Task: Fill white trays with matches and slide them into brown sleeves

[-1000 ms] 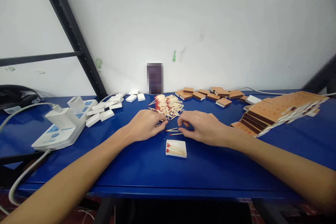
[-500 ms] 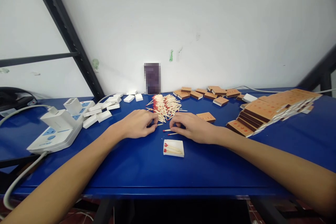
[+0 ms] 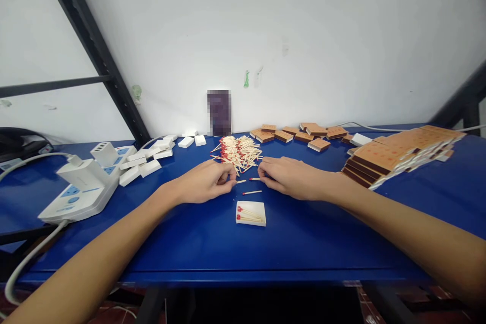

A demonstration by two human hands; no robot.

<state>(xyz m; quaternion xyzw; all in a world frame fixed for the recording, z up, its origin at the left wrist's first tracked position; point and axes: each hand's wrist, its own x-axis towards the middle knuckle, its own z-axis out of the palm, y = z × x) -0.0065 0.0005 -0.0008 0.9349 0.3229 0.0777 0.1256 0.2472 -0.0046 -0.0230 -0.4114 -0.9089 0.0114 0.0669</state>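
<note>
My left hand [image 3: 210, 181] is closed in a pinch on a matchstick [image 3: 241, 181], whose pale end sticks out to the right. Facing it, my right hand [image 3: 284, 177] pinches another match [image 3: 254, 179] with its red head pointing left. Between and just below the hands, a loose match [image 3: 252, 193] lies on the blue table. Nearer to me sits a small white matchbox tray [image 3: 259, 206] with a few matches in it, their red heads to the left. Behind my fingers spreads a heap of red-headed matches [image 3: 241, 152].
Several white trays [image 3: 152, 168] lie at left beside a power strip [image 3: 87, 197] with plugs and cables. Brown matchbox sleeves [image 3: 319, 145] are scattered at the back right, and a large stack of flat sleeves [image 3: 379, 154] stands further right. A pixelated dark rectangle [image 3: 219, 114] leans against the wall.
My right hand has moved right and slightly up with its match, apart from the loose one. My left hand has shifted a little right, its match with it.
</note>
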